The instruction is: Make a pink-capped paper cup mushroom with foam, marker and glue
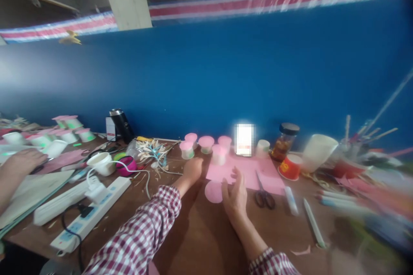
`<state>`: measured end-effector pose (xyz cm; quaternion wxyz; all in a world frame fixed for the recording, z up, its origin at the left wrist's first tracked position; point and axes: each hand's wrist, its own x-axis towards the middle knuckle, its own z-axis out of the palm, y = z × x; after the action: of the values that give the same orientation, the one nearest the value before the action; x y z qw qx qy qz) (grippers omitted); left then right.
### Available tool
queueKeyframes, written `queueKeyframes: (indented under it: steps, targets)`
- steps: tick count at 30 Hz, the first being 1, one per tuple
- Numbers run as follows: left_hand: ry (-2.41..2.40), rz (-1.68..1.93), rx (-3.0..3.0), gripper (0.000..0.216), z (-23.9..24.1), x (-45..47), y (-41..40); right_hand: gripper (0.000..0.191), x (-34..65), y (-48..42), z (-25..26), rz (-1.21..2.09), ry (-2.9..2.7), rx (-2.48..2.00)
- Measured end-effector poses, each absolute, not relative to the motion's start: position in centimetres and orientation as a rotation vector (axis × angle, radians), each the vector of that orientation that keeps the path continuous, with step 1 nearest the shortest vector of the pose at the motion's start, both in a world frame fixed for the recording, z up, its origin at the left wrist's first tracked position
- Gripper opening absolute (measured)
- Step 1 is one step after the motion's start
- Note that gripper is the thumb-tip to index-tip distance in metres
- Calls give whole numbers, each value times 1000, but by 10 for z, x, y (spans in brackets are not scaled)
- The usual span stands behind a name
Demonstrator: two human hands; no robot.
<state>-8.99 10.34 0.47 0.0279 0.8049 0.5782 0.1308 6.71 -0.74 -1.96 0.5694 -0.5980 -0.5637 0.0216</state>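
My left hand reaches forward over the brown table, its fingers curled down near the pink-topped cups; what it holds, if anything, is hidden. Near the middle, my right hand hovers with fingers spread beside a pink paper circle and touches the edge of a pink paper sheet. Both arms wear red and white checked sleeves. Black-handled scissors lie on the sheet just right of my right hand.
Two white power strips with cables lie at the left. Another person's hand rests at the far left near white cups. A glass jar, a red paper cup, a lit phone and pens stand further right. A blue wall backs the table.
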Motion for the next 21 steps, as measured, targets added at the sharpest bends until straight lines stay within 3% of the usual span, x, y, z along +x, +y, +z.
queueKeyframes:
  steps: [9,21]
  targets:
    - [1678,39,2718,30,26,-97,95,45,67,-7,-19,67,-1329,-1421]
    - [1710,53,2544,26,44,-88,94,45,67,-8,-19,80,-1345,-1435]
